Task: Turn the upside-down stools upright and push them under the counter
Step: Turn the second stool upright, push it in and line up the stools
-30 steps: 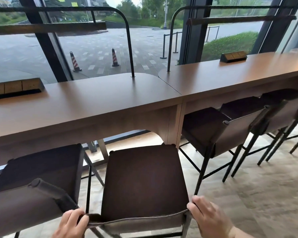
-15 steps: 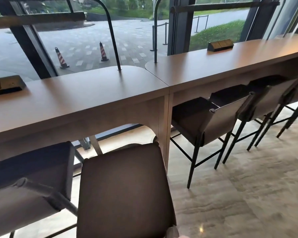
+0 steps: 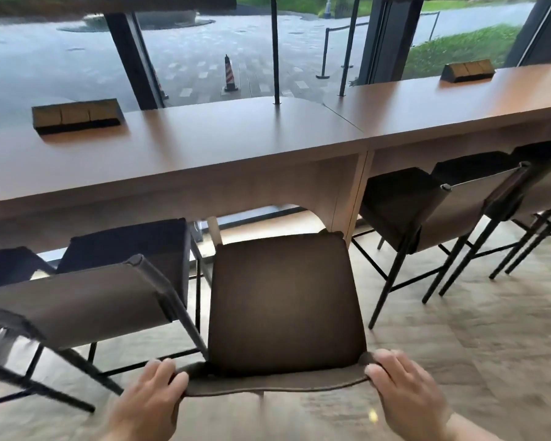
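A dark brown stool [image 3: 283, 300] stands upright right in front of me, its seat's far edge just under the wooden counter [image 3: 236, 144]. My left hand [image 3: 147, 399] grips the left end of its low backrest. My right hand [image 3: 404, 389] grips the right end. Another upright stool [image 3: 115, 281] stands close on the left, its seat partly under the counter. To the right stand two more stools [image 3: 427, 211], also upright with seats under the counter.
A counter support panel [image 3: 350, 192] drops to the floor just right of the held stool's far corner. Power socket boxes [image 3: 77, 116] sit on the counter. Black lamp posts [image 3: 275, 52] rise from it. Open wood floor [image 3: 458, 345] lies to the right.
Both hands left the view half a second ago and are back on the backrest's ends. The camera view has swung right, then back left and down.
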### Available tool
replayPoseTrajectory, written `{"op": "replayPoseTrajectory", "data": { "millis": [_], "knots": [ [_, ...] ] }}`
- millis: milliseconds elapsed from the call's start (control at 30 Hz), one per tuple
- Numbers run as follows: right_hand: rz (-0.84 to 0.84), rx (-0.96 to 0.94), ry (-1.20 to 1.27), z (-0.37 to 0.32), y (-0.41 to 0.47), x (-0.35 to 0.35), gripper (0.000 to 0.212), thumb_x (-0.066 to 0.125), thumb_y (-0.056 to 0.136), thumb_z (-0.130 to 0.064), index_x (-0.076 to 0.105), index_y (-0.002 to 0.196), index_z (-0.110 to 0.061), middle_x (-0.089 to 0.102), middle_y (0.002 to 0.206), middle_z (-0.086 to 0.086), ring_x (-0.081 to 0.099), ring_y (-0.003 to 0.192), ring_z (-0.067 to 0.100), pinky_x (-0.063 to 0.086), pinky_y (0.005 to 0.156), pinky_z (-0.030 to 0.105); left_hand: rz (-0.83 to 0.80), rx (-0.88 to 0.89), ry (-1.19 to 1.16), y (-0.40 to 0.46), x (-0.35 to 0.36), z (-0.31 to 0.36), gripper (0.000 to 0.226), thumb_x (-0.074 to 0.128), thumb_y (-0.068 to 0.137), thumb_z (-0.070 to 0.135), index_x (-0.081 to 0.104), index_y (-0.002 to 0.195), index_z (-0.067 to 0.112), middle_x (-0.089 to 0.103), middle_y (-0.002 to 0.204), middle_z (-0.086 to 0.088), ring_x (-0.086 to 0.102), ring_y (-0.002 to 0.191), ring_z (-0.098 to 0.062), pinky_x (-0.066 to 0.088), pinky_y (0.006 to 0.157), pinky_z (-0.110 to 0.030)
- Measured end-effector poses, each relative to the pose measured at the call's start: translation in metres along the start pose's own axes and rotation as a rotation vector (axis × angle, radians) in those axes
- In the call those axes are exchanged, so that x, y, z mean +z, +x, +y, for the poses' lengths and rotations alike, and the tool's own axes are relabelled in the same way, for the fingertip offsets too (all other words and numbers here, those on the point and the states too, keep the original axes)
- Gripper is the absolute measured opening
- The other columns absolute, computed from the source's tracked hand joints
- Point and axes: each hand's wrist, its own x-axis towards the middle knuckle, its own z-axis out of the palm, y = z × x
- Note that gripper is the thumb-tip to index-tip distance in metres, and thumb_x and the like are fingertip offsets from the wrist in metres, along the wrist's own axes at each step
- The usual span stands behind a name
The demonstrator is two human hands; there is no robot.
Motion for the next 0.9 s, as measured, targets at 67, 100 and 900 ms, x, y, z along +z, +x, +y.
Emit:
{"op": "replayPoseTrajectory", "data": {
  "millis": [67, 100, 900],
  "knots": [
    [-0.03, 0.102, -0.056, 0.008, 0.003, 0.0, 0.029, 0.055, 0.067, -0.002, 0.048, 0.09, -0.019, 0.049, 0.103, 0.004, 0.052, 0.084, 0.027, 0.051, 0.063, 0.034, -0.046, 0.035, 0.028, 0.012, -0.002, -0.002, 0.02, 0.058, 0.061, 0.01, 0.048, 0.076, 0.018, 0.043, 0.082, -0.003, 0.042, 0.076, -0.027, 0.052, 0.052, -0.038],
    [-0.094, 0.139, -0.043, 0.007, 0.001, 0.002, 0.044, 0.062, 0.056, 0.003, 0.046, 0.089, -0.02, 0.046, 0.103, 0.003, 0.052, 0.085, 0.029, 0.055, 0.06, 0.039, -0.054, 0.031, 0.009, 0.018, -0.004, 0.0, 0.026, 0.066, 0.056, 0.006, 0.05, 0.073, 0.018, 0.045, 0.08, -0.003, 0.042, 0.075, -0.026, 0.052, 0.053, -0.038],
    [-0.275, -0.049, -0.009, -0.082, -0.027, -0.037, 0.037, 0.051, 0.053, 0.0, 0.039, 0.086, -0.014, 0.052, 0.086, 0.013, 0.049, 0.07, 0.03, 0.051, 0.054, 0.039, -0.132, -0.268, -0.029, -0.091, -0.026, 0.019, 0.031, 0.076, 0.058, -0.008, 0.057, 0.073, 0.011, 0.047, 0.077, -0.006, 0.038, 0.075, -0.026, 0.044, 0.048, -0.034]
  ]
}}
